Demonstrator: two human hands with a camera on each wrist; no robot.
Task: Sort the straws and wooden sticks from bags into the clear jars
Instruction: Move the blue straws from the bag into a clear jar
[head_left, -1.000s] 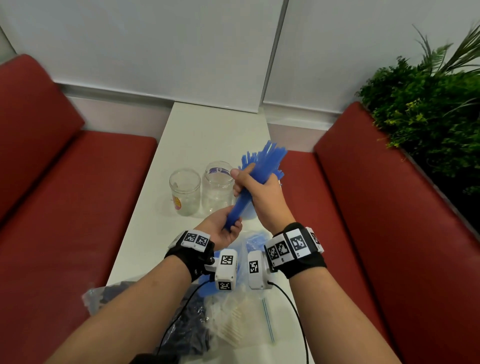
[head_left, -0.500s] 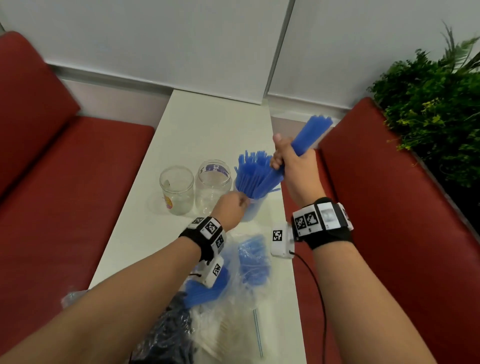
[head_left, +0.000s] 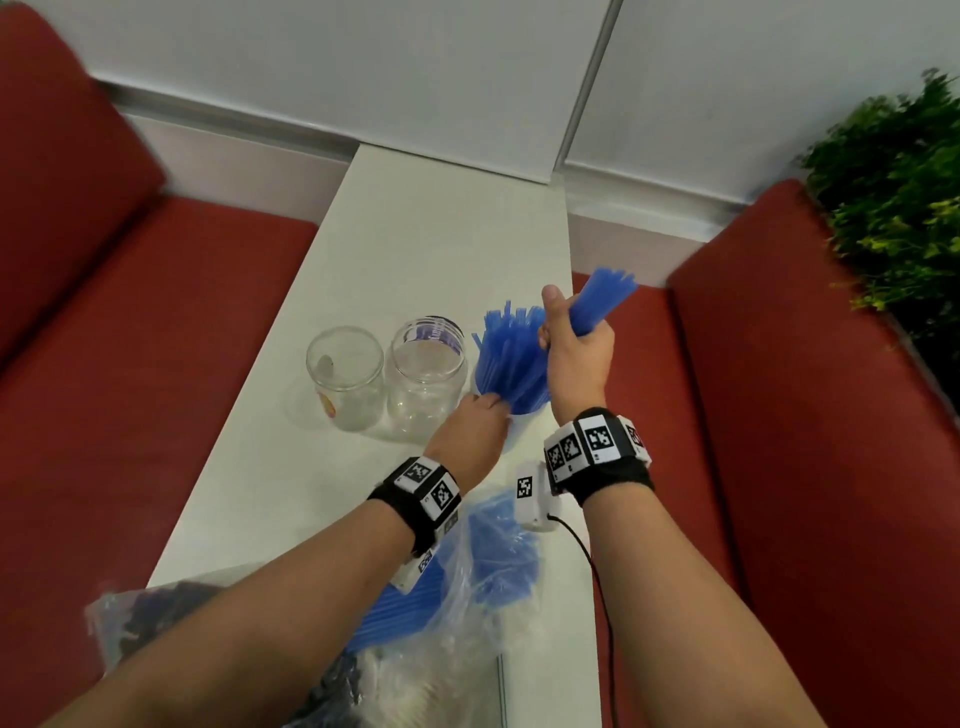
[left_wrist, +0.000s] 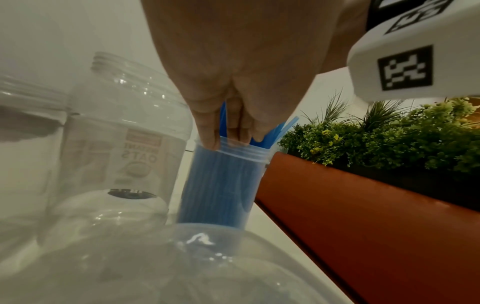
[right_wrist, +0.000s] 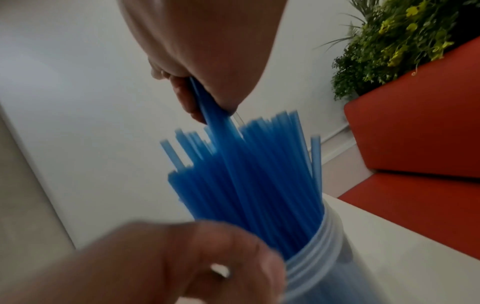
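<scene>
Half the jar (head_left: 519, 431) behind left hand (head_left: 470, 434)

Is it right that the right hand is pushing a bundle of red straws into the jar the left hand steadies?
Not quite: the straws are blue, not red, as the head view shows. The right hand does grip them over the jar the left hand steadies.

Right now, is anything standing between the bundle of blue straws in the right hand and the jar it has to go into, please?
Yes. The jar is already packed with blue straws, which crowd its mouth. The left hand holds the rim on the near side. The right hand grips the bundle, tilted, above them.
</scene>
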